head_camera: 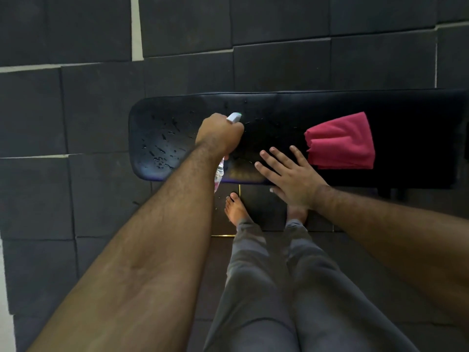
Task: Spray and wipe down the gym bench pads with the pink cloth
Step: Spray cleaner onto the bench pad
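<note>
A black padded gym bench (279, 105) lies across the view, and its left end is wet with droplets. My left hand (219, 133) is over the pad, shut on a spray bottle (234, 117) whose white nozzle pokes out past my knuckles; the clear body hangs below my wrist. To the right, a folded pink cloth (341, 142) rests on the pad. My right hand (289, 174) hovers open with spread fingers over the pad's near edge, just left of the cloth and apart from it.
Dark grey foam floor tiles (88, 110) surround the bench, with pale seams between some. My bare feet (236, 209) and grey trousers (266, 288) stand right against the bench's near side. A bench leg (385, 193) shows under the right part.
</note>
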`<state>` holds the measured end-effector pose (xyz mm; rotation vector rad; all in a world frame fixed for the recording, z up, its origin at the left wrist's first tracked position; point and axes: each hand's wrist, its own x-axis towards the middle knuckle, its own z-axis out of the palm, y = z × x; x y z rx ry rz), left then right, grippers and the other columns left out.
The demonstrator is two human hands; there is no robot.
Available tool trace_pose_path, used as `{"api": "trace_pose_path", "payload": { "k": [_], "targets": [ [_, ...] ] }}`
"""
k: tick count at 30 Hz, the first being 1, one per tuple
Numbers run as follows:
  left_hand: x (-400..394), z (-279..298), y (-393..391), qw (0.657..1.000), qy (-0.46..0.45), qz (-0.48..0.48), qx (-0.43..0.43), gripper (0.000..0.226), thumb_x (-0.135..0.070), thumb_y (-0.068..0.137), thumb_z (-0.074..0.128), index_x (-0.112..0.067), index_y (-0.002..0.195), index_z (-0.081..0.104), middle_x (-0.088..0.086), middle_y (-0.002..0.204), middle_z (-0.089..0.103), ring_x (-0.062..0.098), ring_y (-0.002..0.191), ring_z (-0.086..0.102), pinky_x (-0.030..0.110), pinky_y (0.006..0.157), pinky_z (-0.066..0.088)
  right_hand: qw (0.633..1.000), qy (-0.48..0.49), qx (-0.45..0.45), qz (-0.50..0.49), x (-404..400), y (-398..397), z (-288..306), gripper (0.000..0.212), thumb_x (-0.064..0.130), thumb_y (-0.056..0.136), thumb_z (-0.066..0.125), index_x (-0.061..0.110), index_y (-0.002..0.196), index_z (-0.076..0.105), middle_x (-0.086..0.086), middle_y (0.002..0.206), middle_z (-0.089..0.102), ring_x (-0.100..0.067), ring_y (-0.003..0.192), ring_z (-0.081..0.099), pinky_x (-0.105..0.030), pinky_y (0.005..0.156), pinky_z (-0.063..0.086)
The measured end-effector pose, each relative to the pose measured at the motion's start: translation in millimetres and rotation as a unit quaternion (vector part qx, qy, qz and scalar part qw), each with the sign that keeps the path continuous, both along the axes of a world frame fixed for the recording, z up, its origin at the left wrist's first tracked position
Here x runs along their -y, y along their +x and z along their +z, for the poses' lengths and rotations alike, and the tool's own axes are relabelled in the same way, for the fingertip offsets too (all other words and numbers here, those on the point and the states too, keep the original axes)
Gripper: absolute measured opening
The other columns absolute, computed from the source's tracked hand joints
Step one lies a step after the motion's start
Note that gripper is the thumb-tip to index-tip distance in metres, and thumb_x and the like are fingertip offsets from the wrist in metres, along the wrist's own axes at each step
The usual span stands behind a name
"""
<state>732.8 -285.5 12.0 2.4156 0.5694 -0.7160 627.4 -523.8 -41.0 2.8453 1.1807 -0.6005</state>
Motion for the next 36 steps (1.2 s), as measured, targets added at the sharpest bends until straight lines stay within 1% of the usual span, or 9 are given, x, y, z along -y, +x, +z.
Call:
{"api": "trace_pose_path", "payload": {
  "k": [4, 9, 11, 18, 23, 27, 29, 33, 36],
  "targets": [
    [3, -1, -31, 0.999, 0.018, -0.042, -0.010, 0.028, -0.046, 0.096, 0.063, -0.023, 0.080, 0.063, 0.000, 0.077, 0.068, 0.018, 0.067, 0.068, 0.033, 0.057, 0.050, 1.000, 0.011, 0.011, -0.016, 12, -2, -1, 0.081, 0.044, 0.104, 0.056, 0.022, 0.172, 0.017, -0.009, 0.181, 0.009, -0.033, 0.167, 0.010, -0.069, 0.129, 0.013],
    [11, -4, -106, 0.995, 0.031, -0.092, -0.013, 0.038, -0.045, 0.102, 0.061, -0.023, 0.072, 0.052, -0.003, 0.070, 0.057, 0.014, 0.062, 0.054, 0.032, 0.054, 0.035, 1.000, 0.010, 0.011, -0.022, 20, -11, -3, 0.081, 0.042, 0.106, 0.053, 0.020, 0.173, 0.012, -0.009, 0.182, 0.004, -0.032, 0.168, 0.005, -0.067, 0.130, 0.012],
    [16, -6, -126, 0.995, 0.029, -0.095, -0.024, 0.038, -0.043, 0.100, 0.061, -0.021, 0.069, 0.056, -0.002, 0.067, 0.060, 0.018, 0.061, 0.059, 0.031, 0.052, 0.035, 1.000, 0.014, 0.009, -0.026, 19, -13, -1, 0.082, 0.040, 0.105, 0.055, 0.017, 0.172, 0.014, -0.010, 0.181, 0.007, -0.033, 0.167, 0.008, -0.065, 0.131, 0.012],
    [41, -8, -98, 0.997, 0.012, -0.079, 0.013, 0.038, -0.050, 0.103, 0.061, -0.021, 0.078, 0.057, -0.007, 0.069, 0.052, 0.024, 0.070, 0.053, 0.035, 0.064, 0.034, 0.996, 0.044, 0.075, -0.036, 38, -5, 10, 0.065, 0.035, 0.107, 0.049, 0.008, 0.165, 0.037, -0.015, 0.174, 0.033, -0.034, 0.164, 0.026, -0.061, 0.133, 0.013],
    [65, 0, -43, 0.991, 0.009, -0.129, 0.014, 0.044, -0.052, 0.100, 0.063, -0.020, 0.070, 0.057, -0.005, 0.069, 0.059, 0.023, 0.068, 0.060, 0.033, 0.054, 0.033, 0.980, 0.093, 0.086, -0.151, 59, 10, 26, 0.054, 0.028, 0.111, 0.043, 0.008, 0.160, 0.047, -0.015, 0.170, 0.042, -0.034, 0.161, 0.032, -0.063, 0.132, 0.016],
    [78, 6, -28, 0.991, -0.002, -0.135, -0.013, 0.035, -0.053, 0.098, 0.068, -0.021, 0.083, 0.070, -0.001, 0.076, 0.071, 0.020, 0.071, 0.070, 0.033, 0.062, 0.054, 0.953, 0.134, 0.063, -0.263, 77, 28, 35, 0.054, 0.019, 0.109, 0.048, 0.008, 0.161, 0.046, -0.017, 0.170, 0.041, -0.037, 0.162, 0.029, -0.060, 0.133, 0.015],
    [82, 9, -26, 0.992, -0.007, -0.126, -0.007, 0.038, -0.054, 0.099, 0.069, -0.020, 0.081, 0.068, 0.001, 0.077, 0.072, 0.022, 0.069, 0.071, 0.033, 0.061, 0.057, 0.943, 0.121, 0.046, -0.307, 85, 40, 37, 0.057, 0.016, 0.108, 0.051, 0.009, 0.164, 0.041, -0.017, 0.171, 0.039, -0.037, 0.163, 0.026, -0.058, 0.134, 0.012],
    [88, 19, -30, 0.987, -0.034, -0.119, 0.102, 0.041, -0.048, 0.104, 0.067, -0.026, 0.073, 0.053, -0.005, 0.072, 0.060, 0.027, 0.074, 0.068, 0.039, 0.062, 0.048, 0.943, 0.078, 0.024, -0.321, 99, 60, 36, 0.068, 0.021, 0.102, 0.062, 0.008, 0.164, 0.039, -0.021, 0.147, 0.058, -0.042, 0.145, 0.046, -0.056, 0.132, 0.019],
    [99, 29, -36, 0.960, -0.158, -0.055, 0.224, 0.029, -0.035, 0.106, 0.068, -0.029, 0.080, 0.058, -0.009, 0.074, 0.059, 0.017, 0.071, 0.066, 0.049, 0.067, 0.058, 0.940, 0.084, 0.008, -0.332, 107, 65, 37, 0.050, 0.022, 0.090, 0.075, 0.010, 0.138, 0.068, -0.018, 0.121, 0.060, -0.042, 0.120, 0.054, -0.052, 0.115, 0.038]
  ]
}}
